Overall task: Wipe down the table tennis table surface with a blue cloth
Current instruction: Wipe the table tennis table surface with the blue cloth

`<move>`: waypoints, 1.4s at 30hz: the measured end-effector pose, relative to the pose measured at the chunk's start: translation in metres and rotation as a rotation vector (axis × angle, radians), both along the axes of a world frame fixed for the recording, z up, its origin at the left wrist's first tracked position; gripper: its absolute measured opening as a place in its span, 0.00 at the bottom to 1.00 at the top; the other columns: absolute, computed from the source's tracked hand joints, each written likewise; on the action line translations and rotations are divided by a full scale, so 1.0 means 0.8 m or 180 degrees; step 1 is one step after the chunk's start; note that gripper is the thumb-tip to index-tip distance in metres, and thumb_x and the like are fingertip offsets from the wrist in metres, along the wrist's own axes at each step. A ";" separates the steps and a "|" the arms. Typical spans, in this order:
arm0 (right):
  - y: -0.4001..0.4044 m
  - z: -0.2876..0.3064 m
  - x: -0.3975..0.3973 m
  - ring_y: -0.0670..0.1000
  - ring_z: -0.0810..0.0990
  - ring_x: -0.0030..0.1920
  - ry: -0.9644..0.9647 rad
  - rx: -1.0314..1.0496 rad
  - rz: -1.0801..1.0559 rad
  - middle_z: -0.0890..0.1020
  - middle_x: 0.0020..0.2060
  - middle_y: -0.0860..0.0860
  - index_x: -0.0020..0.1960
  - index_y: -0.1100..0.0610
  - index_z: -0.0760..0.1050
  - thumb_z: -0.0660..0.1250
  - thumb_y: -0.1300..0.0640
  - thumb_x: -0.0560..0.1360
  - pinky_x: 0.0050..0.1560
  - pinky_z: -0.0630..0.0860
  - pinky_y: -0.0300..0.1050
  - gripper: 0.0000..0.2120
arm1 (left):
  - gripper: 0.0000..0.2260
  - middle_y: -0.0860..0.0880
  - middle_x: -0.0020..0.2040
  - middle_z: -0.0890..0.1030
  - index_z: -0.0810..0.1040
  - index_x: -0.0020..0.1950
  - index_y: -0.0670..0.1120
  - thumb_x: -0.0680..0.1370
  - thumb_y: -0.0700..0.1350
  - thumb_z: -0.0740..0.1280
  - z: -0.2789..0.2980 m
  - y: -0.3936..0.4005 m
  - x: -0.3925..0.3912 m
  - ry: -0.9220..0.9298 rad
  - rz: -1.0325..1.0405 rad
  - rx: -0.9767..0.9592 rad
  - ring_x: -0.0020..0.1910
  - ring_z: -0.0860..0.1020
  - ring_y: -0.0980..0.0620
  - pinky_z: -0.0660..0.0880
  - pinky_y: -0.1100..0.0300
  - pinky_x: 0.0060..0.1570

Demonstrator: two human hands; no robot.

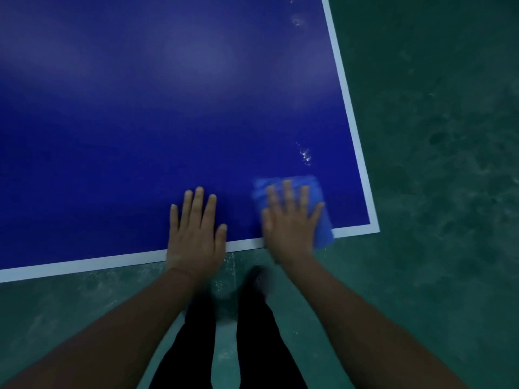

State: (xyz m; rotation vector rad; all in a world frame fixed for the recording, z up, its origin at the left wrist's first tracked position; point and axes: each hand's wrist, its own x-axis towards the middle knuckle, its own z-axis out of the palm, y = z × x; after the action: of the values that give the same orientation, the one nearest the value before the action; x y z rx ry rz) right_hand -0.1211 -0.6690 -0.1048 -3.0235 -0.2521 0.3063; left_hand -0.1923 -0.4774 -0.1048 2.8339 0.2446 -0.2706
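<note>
Head view: the dark blue table tennis table (140, 122) with white edge lines stands on a green mottled floor (435, 136). The right hand (290, 220) presses flat, fingers spread, on the folded blue cloth (320, 189) near the table's corner. The left hand (195, 227) rests flat beside it, fingers straight. Water droplets (305, 155) glisten just beyond the cloth.

A dark blue table (140, 122) with white edge lines carries a blue cloth (323, 220) and water droplets (306, 156).

Green floor (438, 153), mottled and scuffed, pale chalky patches near lower edge. Dim, cool light; soft glare patches overhead-reflected. No walls or windows in view.
</note>
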 end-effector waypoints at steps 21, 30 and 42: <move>-0.173 -0.007 0.115 0.57 0.41 0.81 0.0115 -0.0411 -0.0033 0.47 0.82 0.46 0.80 0.41 0.42 0.36 0.38 0.79 0.76 0.43 0.70 0.29 | 0.32 0.40 0.81 0.56 0.59 0.80 0.43 0.81 0.60 0.49 -0.014 -0.017 0.005 -0.0143 0.0054 0.0518 0.81 0.50 0.40 0.47 0.36 0.77; -0.143 -0.011 0.051 0.59 0.50 0.80 -0.0029 -0.0275 0.1986 0.56 0.80 0.48 0.80 0.43 0.50 0.46 0.39 0.83 0.75 0.46 0.69 0.26 | 0.32 0.39 0.80 0.58 0.61 0.80 0.42 0.80 0.60 0.49 -0.014 -0.017 0.007 -0.0268 0.0071 0.0530 0.80 0.52 0.39 0.48 0.35 0.76; -0.157 -0.008 0.062 0.59 0.50 0.80 -0.0024 -0.0261 0.2064 0.55 0.80 0.49 0.80 0.43 0.48 0.41 0.39 0.83 0.76 0.46 0.68 0.26 | 0.32 0.39 0.80 0.58 0.61 0.80 0.42 0.80 0.60 0.50 -0.013 -0.018 0.007 -0.0245 0.0070 0.0525 0.80 0.52 0.38 0.47 0.36 0.77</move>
State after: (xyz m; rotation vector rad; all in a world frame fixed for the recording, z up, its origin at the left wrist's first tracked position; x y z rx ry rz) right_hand -0.0715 -0.7942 -0.1114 -2.9246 -1.2473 0.3501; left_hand -0.1864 -0.4920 -0.1156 2.9946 0.2942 -0.1422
